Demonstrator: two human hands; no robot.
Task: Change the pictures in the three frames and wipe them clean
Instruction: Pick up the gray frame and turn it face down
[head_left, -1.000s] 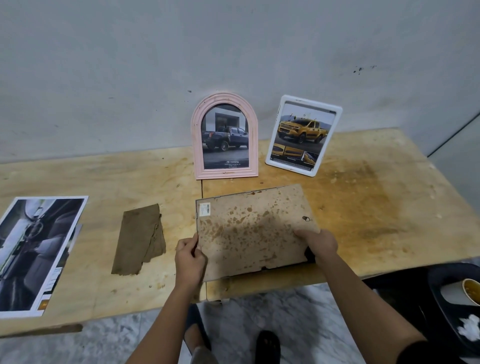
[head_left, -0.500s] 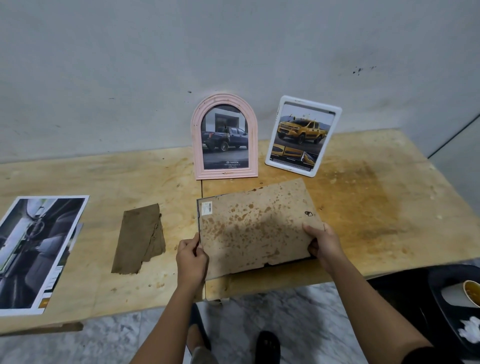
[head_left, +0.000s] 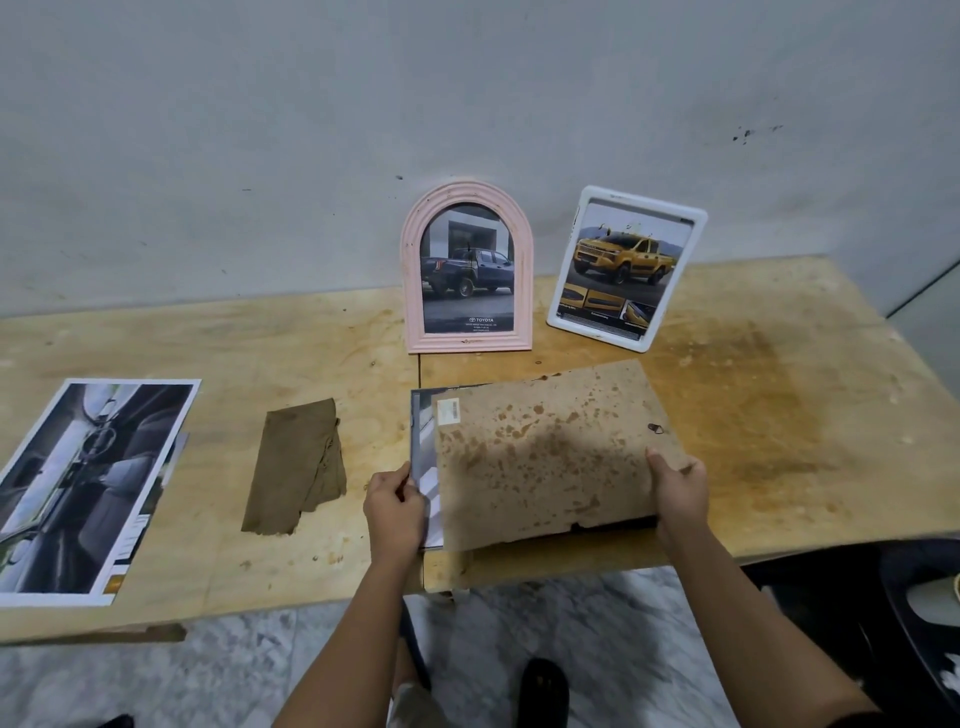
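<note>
A dark rectangular frame (head_left: 415, 431) lies face down at the table's front edge. Its stained brown backing board (head_left: 550, 447) is shifted to the right, baring a strip of the picture (head_left: 428, 467) underneath. My left hand (head_left: 392, 509) grips the frame's left edge. My right hand (head_left: 678, 488) holds the backing board's right edge. A pink arched frame (head_left: 466, 265) with a blue truck picture and a white frame (head_left: 626, 267) with a yellow truck picture stand against the wall. A folded brown cloth (head_left: 298, 465) lies to the left.
A stack of printed pictures (head_left: 88, 483) lies on the left of the wooden table (head_left: 779, 415). A dark chair (head_left: 914, 623) with a cup on it stands at the lower right. My feet show below on the marble floor.
The backing board has slid to the right off the frame, exposing a strip of the picture on the left. My right hand moved right with the board; my left hand stayed on the frame's edge.
</note>
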